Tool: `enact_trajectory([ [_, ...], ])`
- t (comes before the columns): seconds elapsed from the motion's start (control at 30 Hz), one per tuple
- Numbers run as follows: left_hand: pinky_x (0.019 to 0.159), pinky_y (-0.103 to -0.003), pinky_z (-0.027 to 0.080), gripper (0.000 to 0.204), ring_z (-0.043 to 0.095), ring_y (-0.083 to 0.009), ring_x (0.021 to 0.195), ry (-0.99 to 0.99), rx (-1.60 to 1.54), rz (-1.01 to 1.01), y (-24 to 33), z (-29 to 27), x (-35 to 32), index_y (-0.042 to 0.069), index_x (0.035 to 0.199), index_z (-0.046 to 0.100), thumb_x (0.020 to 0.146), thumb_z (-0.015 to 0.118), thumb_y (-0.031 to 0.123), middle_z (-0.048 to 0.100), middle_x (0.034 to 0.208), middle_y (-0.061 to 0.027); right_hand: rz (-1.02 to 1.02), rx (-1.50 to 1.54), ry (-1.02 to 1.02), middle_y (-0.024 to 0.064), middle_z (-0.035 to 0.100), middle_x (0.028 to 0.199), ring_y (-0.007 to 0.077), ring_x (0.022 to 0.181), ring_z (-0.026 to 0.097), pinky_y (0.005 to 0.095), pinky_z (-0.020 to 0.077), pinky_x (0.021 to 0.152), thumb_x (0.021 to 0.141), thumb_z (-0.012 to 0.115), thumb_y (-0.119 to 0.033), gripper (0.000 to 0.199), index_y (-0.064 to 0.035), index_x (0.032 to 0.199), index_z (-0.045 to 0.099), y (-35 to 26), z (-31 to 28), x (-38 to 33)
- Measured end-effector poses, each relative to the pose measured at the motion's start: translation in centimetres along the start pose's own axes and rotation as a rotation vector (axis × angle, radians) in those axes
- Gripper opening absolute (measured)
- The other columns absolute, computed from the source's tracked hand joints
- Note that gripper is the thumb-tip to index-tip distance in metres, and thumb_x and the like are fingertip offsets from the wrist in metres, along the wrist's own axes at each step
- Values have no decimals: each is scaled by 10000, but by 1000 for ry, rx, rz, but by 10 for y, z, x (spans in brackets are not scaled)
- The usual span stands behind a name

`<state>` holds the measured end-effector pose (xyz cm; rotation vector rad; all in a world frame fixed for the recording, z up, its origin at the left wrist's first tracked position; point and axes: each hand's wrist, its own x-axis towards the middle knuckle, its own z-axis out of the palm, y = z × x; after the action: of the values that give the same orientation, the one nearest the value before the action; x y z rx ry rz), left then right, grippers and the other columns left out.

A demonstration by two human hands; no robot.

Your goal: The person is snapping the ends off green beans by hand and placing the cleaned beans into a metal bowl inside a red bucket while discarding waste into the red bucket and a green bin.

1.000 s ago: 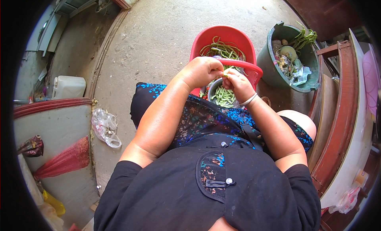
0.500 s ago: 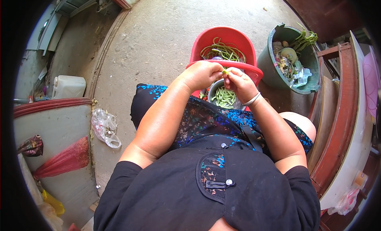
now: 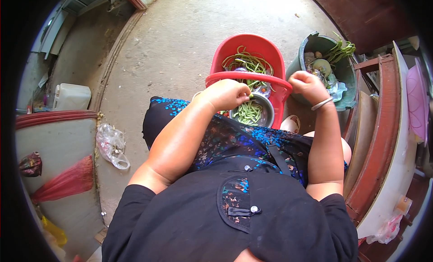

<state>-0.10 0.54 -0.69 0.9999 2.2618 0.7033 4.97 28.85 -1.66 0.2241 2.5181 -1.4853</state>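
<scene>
My left hand [image 3: 229, 94] is closed on a green bean [image 3: 251, 95], whose end sticks out at the fingertips. It hovers over the rim of a metal bowl [image 3: 271, 112] holding short cut bean pieces [image 3: 247, 113]. The bowl sits in the near part of a red plastic basket [image 3: 269, 49] with a red handle [image 3: 257, 76] across it. Long green beans [image 3: 243, 60] lie in its far part. My right hand [image 3: 310, 87], a white bracelet at its wrist, is closed beside the green bin; whatever its fingers hold, if anything, is hidden.
The green bin [image 3: 296, 63] contains vegetable scraps and leafy stalks [image 3: 339, 51]. Wooden furniture [image 3: 376, 140] stands along the right. On the left are a crumpled clear plastic bag [image 3: 112, 145] on the floor and a white plastic jug [image 3: 72, 97].
My hands, together over the basket before, have separated. The right has moved right to the bin's near side; the left stays over the bowl with the bean.
</scene>
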Motion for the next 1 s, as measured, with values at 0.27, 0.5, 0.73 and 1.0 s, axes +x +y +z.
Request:
enact_trajectory([
  [0.27, 781, -350, 511, 279, 662, -228, 859, 140, -29, -17, -15, 3, 4, 92, 1111, 634, 843, 625, 173, 680, 957, -129, 102, -534, 530, 161, 672, 882, 316, 880, 642, 396, 493, 796, 808, 592, -231, 226, -56, 914, 686, 34, -35, -1],
  [0.5, 769, -359, 513, 208, 653, -248, 860, 276, 90, -77, -16, 0, 2, 115, 982, 668, 795, 659, 207, 676, 923, -98, 28, -222, -406, 80, 678, 830, 151, 795, 633, 283, 503, 777, 805, 606, -118, 181, -31, 943, 683, 9, 24, 2],
  [0.73, 754, -376, 513, 186, 637, -259, 837, 417, 200, 22, -19, 2, 5, 119, 943, 670, 767, 675, 178, 652, 894, -75, 183, -468, -637, 130, 674, 1025, 246, 972, 634, 339, 464, 903, 831, 608, -238, 298, -78, 1077, 663, 55, 100, 27],
  [1.0, 785, -389, 490, 236, 594, -281, 888, 488, 239, 17, -24, 0, 15, 118, 957, 628, 731, 691, 147, 608, 894, -72, 292, -528, -341, 159, 653, 1081, 264, 1027, 619, 339, 461, 922, 790, 608, -248, 361, -73, 1101, 657, 116, 117, 72],
])
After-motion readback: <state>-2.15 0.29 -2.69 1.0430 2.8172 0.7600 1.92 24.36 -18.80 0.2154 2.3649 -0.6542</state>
